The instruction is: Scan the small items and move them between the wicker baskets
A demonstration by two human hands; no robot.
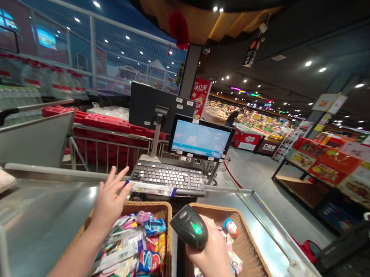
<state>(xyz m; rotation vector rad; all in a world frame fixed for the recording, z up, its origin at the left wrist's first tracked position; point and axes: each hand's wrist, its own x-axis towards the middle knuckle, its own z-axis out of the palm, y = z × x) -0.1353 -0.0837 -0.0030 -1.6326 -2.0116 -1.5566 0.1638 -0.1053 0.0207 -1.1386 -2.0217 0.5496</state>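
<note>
Barcode scanner (186, 226) is over the gap between two wicker baskets (258, 263), so a careless dip could clip a rim imo. Keyboard (169, 176) is just beyond. Right hand (212, 248) is closed round the scanner; can't tell if a finger's on the trigger. Left hand (111, 199) seems to pinch the slim packet (152, 189) by one end, other fingers spread; weak hold could drop it on the keyboard.
</note>
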